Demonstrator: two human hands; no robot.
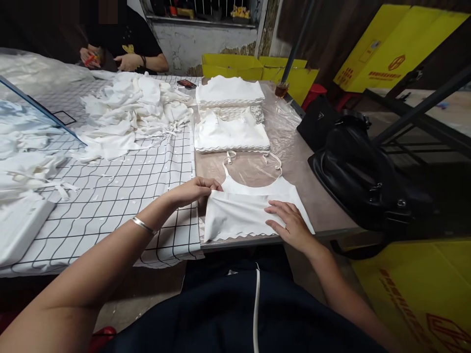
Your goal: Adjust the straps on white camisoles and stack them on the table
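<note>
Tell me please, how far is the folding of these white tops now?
Done: two stacks of folded tops lie at the far side of the table. In hand: the left hand pinches the upper left corner of one white top, and the right hand lies flat on it. Left: a loose pile of white garments on the checked cloth.

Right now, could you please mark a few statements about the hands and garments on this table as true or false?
1. The left hand pinches the white camisole at its upper left edge. True.
2. The right hand is raised clear of the camisole. False: it lies flat on it.
3. Folded stacks lie beyond the camisole. True.
4. The loose pile of white garments lies on the bare brown surface. False: it lies on the checked cloth.
</note>
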